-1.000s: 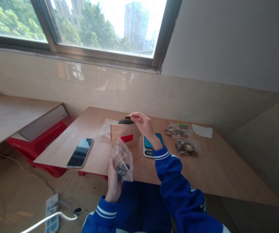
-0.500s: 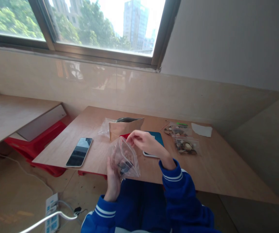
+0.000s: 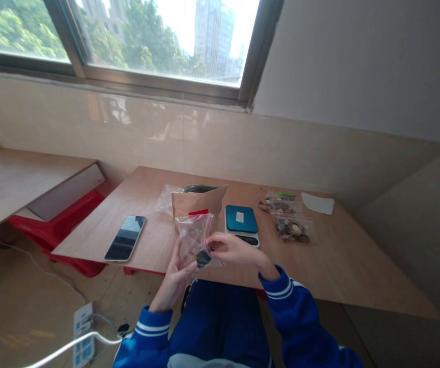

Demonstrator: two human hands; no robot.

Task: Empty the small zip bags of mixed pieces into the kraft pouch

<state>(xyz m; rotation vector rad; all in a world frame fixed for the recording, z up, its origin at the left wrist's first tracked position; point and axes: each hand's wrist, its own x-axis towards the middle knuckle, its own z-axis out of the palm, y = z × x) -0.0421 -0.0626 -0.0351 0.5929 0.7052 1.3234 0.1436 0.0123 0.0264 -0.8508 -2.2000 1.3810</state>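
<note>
A clear zip bag (image 3: 193, 231) with dark and brownish pieces in its bottom is held up over the table's front edge. My left hand (image 3: 177, 270) grips it from the left and below, thumb across the front. The fingers of my right hand (image 3: 237, 249) are closed at the bag's red-striped zip edge on the right. Just behind the bag stands a brown paper pouch (image 3: 194, 202), its mouth open. To the right of the pouch is a small digital scale (image 3: 241, 220) with a blue-green top and a dark display, partly behind my right hand.
A phone (image 3: 125, 238) lies at the table's left. Filled zip bags (image 3: 293, 229) and a white paper piece (image 3: 318, 204) are on the right, and a crumpled clear bag (image 3: 163, 200) is beside the pouch. A power strip (image 3: 84, 335) with cables lies on the floor.
My right hand has come down from the bag's top to its right zip edge, uncovering the scale. The bag has turned in my left hand, whose thumb now shows in front.
</note>
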